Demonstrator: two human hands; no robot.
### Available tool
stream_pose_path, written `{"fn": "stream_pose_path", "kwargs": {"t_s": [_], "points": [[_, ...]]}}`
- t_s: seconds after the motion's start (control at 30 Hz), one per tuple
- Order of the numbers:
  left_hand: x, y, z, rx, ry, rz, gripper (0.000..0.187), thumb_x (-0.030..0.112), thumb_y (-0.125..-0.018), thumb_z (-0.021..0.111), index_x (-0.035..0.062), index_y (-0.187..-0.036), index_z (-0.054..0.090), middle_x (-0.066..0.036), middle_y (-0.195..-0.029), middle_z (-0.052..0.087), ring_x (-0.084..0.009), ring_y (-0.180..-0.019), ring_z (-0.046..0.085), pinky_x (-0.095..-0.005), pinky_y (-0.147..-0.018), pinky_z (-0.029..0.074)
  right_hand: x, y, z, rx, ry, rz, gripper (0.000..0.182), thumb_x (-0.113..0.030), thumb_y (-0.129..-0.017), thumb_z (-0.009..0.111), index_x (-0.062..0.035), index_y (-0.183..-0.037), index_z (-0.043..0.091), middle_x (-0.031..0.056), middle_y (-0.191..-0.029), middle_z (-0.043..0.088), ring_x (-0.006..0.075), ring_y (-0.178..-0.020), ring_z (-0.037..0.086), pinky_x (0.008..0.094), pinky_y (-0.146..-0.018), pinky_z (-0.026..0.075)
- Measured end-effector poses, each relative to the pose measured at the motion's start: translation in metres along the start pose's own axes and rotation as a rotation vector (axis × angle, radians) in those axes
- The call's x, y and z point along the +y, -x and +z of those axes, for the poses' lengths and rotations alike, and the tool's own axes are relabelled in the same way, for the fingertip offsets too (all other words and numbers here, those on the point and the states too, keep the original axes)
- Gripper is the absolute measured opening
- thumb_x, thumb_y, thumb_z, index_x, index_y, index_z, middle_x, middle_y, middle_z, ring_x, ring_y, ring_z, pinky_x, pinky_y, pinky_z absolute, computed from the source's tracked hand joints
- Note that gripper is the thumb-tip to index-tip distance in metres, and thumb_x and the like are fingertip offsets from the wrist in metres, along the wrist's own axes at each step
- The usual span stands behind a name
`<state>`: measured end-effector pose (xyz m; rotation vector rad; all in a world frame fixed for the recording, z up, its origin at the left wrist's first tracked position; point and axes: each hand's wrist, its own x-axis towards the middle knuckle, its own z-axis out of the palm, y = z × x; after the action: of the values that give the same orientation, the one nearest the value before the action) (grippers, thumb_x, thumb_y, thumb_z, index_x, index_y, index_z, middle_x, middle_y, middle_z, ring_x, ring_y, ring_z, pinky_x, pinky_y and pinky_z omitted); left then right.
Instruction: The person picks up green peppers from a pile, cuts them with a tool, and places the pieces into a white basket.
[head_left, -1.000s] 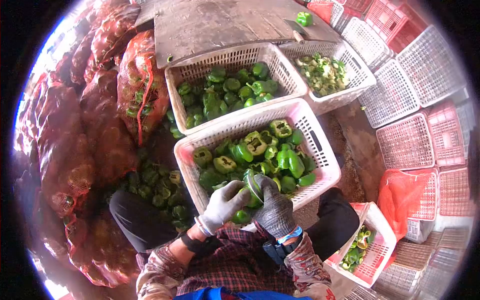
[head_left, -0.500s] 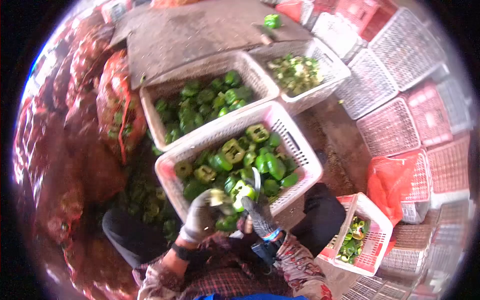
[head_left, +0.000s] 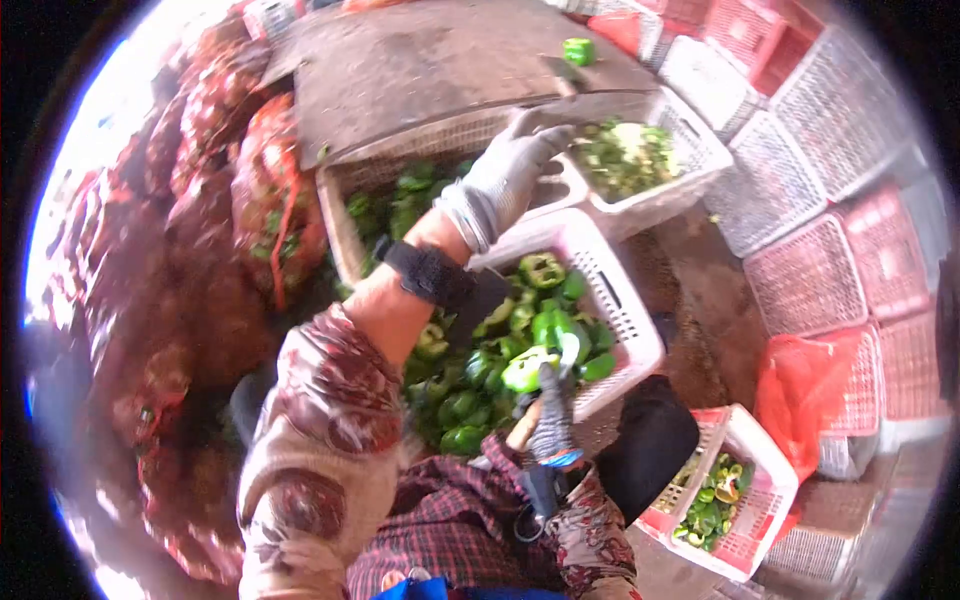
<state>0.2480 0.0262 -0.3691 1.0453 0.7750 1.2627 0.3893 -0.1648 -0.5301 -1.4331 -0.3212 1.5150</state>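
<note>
My left hand [head_left: 508, 175], in a pale glove, reaches forward over the rim between the two far crates with its fingers spread. Close by is the white crate of pale pepper cores and trimmings [head_left: 625, 160]. My right hand [head_left: 552, 425], in a dark grey glove, is closed on a knife [head_left: 575, 342]; its blade points up and a wooden handle end shows below the fist. A cut green pepper [head_left: 530, 370] lies against the right thumb, above the near crate [head_left: 628, 315]. Cut green peppers [head_left: 470, 410] fill that crate, partly hidden by my left arm.
Another crate of green peppers [head_left: 410, 195] sits behind my left forearm. A board [head_left: 440, 60] lies beyond, with a single pepper [head_left: 578, 51] and a knife-like tool. Red net sacks [head_left: 285, 200] pile up at left. Stacked crates [head_left: 805, 265] and a small pepper crate [head_left: 765, 490] stand right.
My left hand has left the pepper by the right hand and swung forward to the trimmings crate. The pale piece it held no longer shows in it. The right hand has shifted slightly right.
</note>
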Motion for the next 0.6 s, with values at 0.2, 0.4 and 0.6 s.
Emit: {"fn": "stream_pose_path", "kwargs": {"t_s": [0.2,0.4,0.6], "points": [[0.067,0.188,-0.176,0.437,-0.3,0.054,0.031,0.017,-0.096,0.051,0.0021,-0.123,0.054,-0.008,-0.11,0.064,-0.0175,-0.095,0.062,-0.0318,-0.08,0.051,0.013,-0.045,-0.009,-0.098,0.537,-0.461,0.056,-0.031,-0.08,0.074,-0.0063,-0.122,0.047,0.0096,-0.098,0.057,0.0213,-0.083,0.053,0.0329,-0.07,0.044],[-0.06,0.467,-0.304,0.981,-0.419,-0.219,0.025,0.019,-0.092,0.057,0.0043,-0.111,0.059,0.0,-0.089,0.059,-0.0124,-0.079,0.057,-0.0269,-0.071,0.048,0.024,-0.029,-0.006,-0.437,1.382,-0.849,0.05,-0.007,-0.084,0.067,0.0013,-0.13,0.05,0.0171,-0.123,0.06,0.0272,-0.113,0.056,0.0357,-0.1,0.041],[-0.18,0.536,-0.255,0.605,-1.506,-0.755,0.053,0.034,-0.081,0.064,0.0121,-0.128,0.052,-0.013,-0.13,0.052,-0.0354,-0.112,0.052,-0.0446,-0.092,0.047,0.044,-0.011,-0.036,-0.128,1.091,-0.466,0.033,-0.017,-0.094,0.057,0.001,-0.122,0.059,0.0098,-0.117,0.063,0.0187,-0.109,0.056,0.0318,-0.096,0.042]]}}
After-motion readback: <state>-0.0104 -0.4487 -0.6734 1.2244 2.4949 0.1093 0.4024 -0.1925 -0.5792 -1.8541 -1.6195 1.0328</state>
